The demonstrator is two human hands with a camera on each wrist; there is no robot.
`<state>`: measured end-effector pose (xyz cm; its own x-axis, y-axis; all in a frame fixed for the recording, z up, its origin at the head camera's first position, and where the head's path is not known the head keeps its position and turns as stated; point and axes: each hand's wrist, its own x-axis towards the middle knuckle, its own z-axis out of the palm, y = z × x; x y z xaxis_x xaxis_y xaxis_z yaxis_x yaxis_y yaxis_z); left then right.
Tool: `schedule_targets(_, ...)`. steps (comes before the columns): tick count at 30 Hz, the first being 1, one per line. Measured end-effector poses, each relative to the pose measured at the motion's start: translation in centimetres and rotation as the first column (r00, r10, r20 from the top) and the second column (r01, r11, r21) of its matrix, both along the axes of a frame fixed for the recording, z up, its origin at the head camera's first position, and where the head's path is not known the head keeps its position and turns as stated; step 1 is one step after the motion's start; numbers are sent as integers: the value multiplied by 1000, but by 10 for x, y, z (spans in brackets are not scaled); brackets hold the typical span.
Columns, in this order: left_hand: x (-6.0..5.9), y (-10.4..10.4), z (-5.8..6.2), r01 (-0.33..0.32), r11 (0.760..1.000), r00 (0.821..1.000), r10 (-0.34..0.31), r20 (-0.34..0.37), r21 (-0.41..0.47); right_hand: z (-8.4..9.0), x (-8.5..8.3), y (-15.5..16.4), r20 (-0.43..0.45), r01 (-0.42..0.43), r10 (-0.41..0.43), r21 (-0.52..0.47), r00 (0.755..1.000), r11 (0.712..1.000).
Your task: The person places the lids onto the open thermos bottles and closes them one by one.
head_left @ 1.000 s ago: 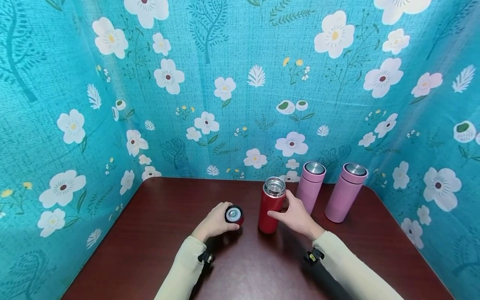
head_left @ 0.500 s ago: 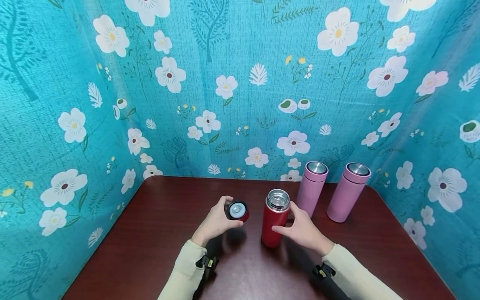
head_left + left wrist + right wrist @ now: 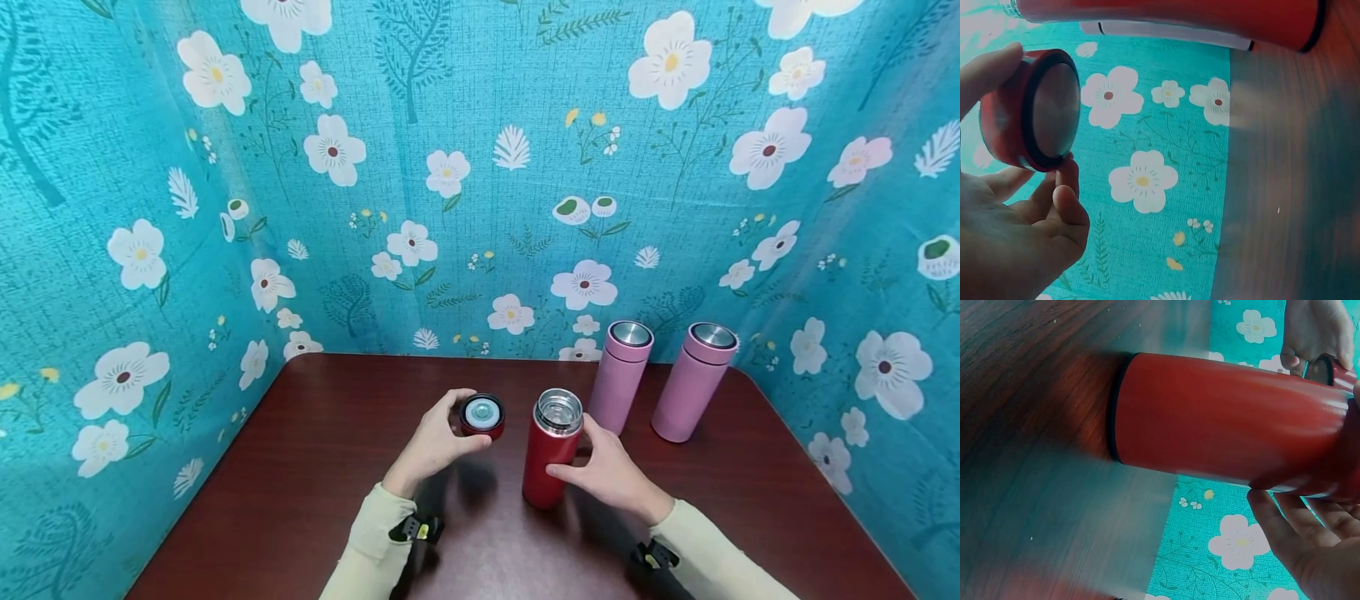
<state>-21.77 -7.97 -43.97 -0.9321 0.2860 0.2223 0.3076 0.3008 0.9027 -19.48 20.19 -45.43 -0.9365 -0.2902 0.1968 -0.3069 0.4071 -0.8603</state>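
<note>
A red thermos bottle (image 3: 548, 462) stands upright without its lid, its steel mouth showing in the head view. My right hand (image 3: 611, 469) grips it from the right, thumb in front and fingers round the far side; the right wrist view shows the fingers (image 3: 1285, 531) against its body. Held above the table, the red lid (image 3: 482, 417) has its pale inner side turned up. My left hand (image 3: 433, 442) pinches this lid between thumb and fingers, a short way left of the bottle. The left wrist view shows the lid's (image 3: 1057, 112) round metal top in a black ring.
Two pink thermos bottles (image 3: 622, 375) with lids on stand behind and to the right of the red one. The dark brown table (image 3: 322, 467) ends at a blue flowered cloth (image 3: 450, 208) hanging at the back and sides.
The red bottle and my right hand have moved nearer to me. My left hand has lifted the lid slightly and shifted a little to the right. The pink bottles stay put.
</note>
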Motion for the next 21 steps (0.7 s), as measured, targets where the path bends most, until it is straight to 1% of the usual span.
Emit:
schedule_targets(3, 0, 2, 1, 19, 999, 1000, -19, -1, 43, -1, 1, 0, -3, -6, 6, 6, 1000, 1000)
schedule_targets(5, 1, 3, 4, 35, 997, 999, -35, -2, 66, -1, 1, -1, -10, -10, 10, 12, 1000, 1000)
schedule_targets(10, 15, 5, 29, 81, 991, 997, -82, 7, 106, -1, 1, -1, -19, -16, 16, 21, 1000, 1000)
schedule_targets(12, 20, 5, 37, 93, 990, 995, -95, 8, 108, 8, 6, -4, -18, -27, 27, 34, 999, 999)
schedule_targets(14, 21, 5, 38, 98, 989, 995, -100, 6, 114, 9, 6, -4, -15, -32, 32, 44, 999, 999)
schedule_targets(17, 20, 6, 36, 107, 985, 994, -110, 15, 137, 9, 6, -4, -17, -45, 46, 55, 999, 997)
schedule_targets(19, 19, 5, 34, 112, 980, 993, -117, 20, 164, -1, 1, -1, -9, -51, 52, 39, 999, 998)
schedule_targets(21, 18, 5, 34, 118, 975, 992, -124, 22, 187, -3, 0, 0, 2, -66, 66, 20, 998, 998)
